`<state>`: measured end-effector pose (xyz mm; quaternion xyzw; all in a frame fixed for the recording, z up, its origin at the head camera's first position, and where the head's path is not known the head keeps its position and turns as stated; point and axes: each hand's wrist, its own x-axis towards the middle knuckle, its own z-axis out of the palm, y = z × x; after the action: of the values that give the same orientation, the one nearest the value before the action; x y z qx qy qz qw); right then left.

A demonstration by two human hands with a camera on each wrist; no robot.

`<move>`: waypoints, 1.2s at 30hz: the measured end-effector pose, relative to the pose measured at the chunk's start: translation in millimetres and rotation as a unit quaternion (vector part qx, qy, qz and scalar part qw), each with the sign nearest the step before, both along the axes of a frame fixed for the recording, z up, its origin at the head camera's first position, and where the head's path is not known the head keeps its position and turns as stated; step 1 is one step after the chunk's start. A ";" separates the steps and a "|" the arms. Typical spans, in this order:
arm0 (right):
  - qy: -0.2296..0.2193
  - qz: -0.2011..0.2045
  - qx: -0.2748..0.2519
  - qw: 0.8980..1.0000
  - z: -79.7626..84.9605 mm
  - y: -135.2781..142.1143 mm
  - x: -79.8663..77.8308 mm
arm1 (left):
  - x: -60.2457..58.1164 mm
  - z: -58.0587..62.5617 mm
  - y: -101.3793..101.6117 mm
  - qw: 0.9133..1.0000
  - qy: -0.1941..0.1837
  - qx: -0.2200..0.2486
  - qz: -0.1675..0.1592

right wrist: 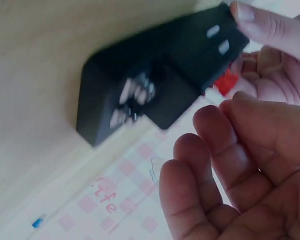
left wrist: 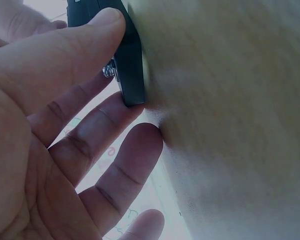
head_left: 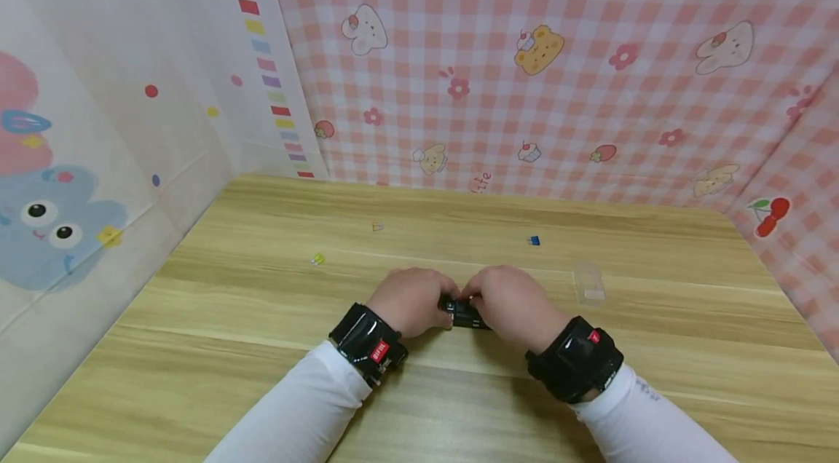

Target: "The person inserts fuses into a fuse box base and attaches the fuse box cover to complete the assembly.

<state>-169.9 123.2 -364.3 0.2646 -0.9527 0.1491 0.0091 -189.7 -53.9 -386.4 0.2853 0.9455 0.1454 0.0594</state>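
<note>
My left hand [head_left: 411, 301] holds a small black plastic case with metal contacts [head_left: 467, 316] low over the wooden table. In the left wrist view its thumb presses one face of the case [left wrist: 132, 65], with fingers behind and a coiled spring [left wrist: 108, 69] showing at the edge. My right hand [head_left: 514, 306] is at the far side of the case. Its thumb and index fingertips pinch a small red blade fuse [right wrist: 225, 83] right at the case's edge, as the right wrist view shows; the fuse's prongs are hidden. Two metal contacts [right wrist: 132, 100] stick out of the case's notch.
A yellow blade fuse [head_left: 317, 259] and a pale one [head_left: 377, 227] lie at the left on the table [head_left: 216, 317]. Towards the back right is a blue blade fuse [head_left: 534, 240], with a clear plastic box [head_left: 588, 284] nearer. Patterned cloth hangs around the table's edges.
</note>
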 end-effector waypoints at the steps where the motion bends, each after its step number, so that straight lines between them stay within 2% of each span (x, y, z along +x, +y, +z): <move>1: -0.001 -0.004 0.001 1.000 1.0 1.4 -0.6 | 0.0 -0.2 0.1 1.000 0.000 -0.001 0.001; 9: -0.007 -0.024 0.006 1.000 10.7 11.5 -7.6 | -0.9 -1.6 -0.1 1.000 -0.008 0.000 0.004; 18: -0.022 -0.067 0.013 0.997 17.9 25.1 -16.8 | -1.0 -1.4 0.5 1.000 -0.005 -0.009 0.007; 23: -0.015 -0.085 0.011 0.996 20.0 35.4 -24.8 | -1.1 -0.7 0.1 1.000 -0.008 -0.006 0.006; 30: -0.001 -0.102 0.038 0.994 23.5 47.9 -38.6 | -1.0 -1.1 0.5 1.000 -0.014 -0.006 0.011; 36: -0.030 -0.138 0.039 0.989 25.3 57.1 -50.1 | -0.3 -1.3 0.5 1.000 -0.011 -0.008 0.014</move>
<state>-220.0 180.3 -339.1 0.1263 -0.9851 0.1166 -0.0092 -189.9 -53.4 -387.7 0.2704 0.9497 0.1420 0.0695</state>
